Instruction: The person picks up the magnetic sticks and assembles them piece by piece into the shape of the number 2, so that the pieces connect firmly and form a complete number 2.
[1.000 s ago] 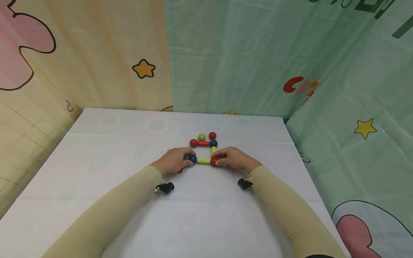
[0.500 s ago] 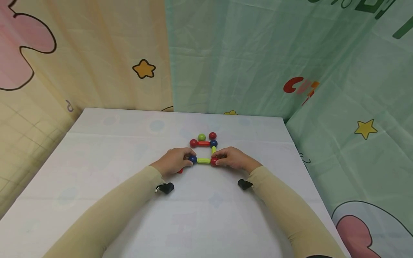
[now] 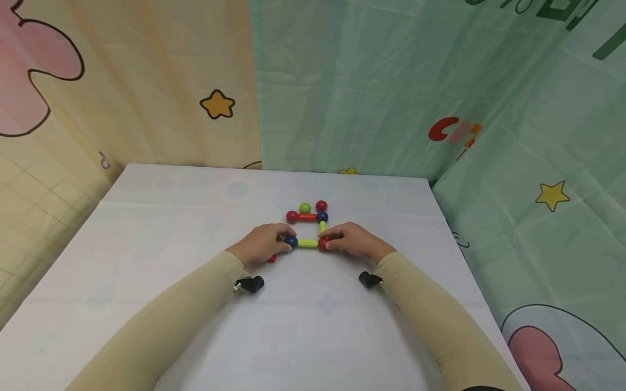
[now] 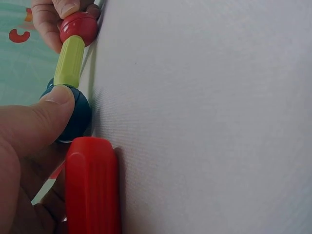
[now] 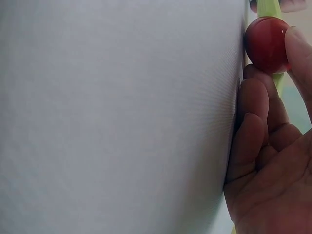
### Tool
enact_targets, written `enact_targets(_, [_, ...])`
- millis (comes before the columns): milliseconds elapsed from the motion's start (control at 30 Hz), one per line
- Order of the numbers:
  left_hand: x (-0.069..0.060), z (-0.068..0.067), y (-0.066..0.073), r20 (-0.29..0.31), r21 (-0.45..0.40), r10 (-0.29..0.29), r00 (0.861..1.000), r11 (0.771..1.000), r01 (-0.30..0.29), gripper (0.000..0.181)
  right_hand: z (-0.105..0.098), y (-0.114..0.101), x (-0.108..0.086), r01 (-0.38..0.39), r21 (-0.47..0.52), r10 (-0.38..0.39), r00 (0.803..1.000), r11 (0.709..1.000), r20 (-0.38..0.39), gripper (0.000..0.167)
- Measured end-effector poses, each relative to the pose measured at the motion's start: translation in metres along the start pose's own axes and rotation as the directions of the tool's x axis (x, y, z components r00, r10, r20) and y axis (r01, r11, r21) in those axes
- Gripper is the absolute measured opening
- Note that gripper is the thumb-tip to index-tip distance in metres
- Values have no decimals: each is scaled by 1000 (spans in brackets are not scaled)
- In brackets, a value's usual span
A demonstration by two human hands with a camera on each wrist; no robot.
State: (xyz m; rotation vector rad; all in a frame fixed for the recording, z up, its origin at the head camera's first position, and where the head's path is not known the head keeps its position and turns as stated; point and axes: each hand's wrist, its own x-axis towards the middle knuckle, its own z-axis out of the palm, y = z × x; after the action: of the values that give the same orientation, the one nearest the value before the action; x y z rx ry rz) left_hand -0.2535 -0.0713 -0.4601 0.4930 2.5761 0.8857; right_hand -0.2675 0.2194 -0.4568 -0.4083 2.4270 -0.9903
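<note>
We've got left hand (image 3: 261, 243) pinching the blue ball (image 3: 292, 241) left of the lime rod (image 3: 308, 244), right hand (image 3: 358, 239) pinching the red ball (image 5: 266, 45) right of it. Green ball (image 3: 305, 208) sits beyond it.

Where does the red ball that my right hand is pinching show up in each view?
Head: the red ball is below centre, slightly right, pinched by the right hand.
Left wrist: it is near the top left, beyond the blue ball.
Right wrist: it is at upper right.
Shared landmark: the lime stick meeting the red ball on the left hand's side.
</note>
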Motion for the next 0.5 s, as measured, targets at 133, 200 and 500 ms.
enact_targets(133, [0,0,0,2,0,3,1000,1000,-3,37,0,1,1,0,16,0,1000,1000,-4,33])
enact_targets(200, [0,0,0,3,-1,4,1000,1000,-4,37,0,2,1,5,20,-5,1000,1000,-4,33])
enact_targets(500, [-1,-1,0,1,1,9,1000,1000,-9,39,1,3,3,3,-1,-3,1000,1000,-15,34])
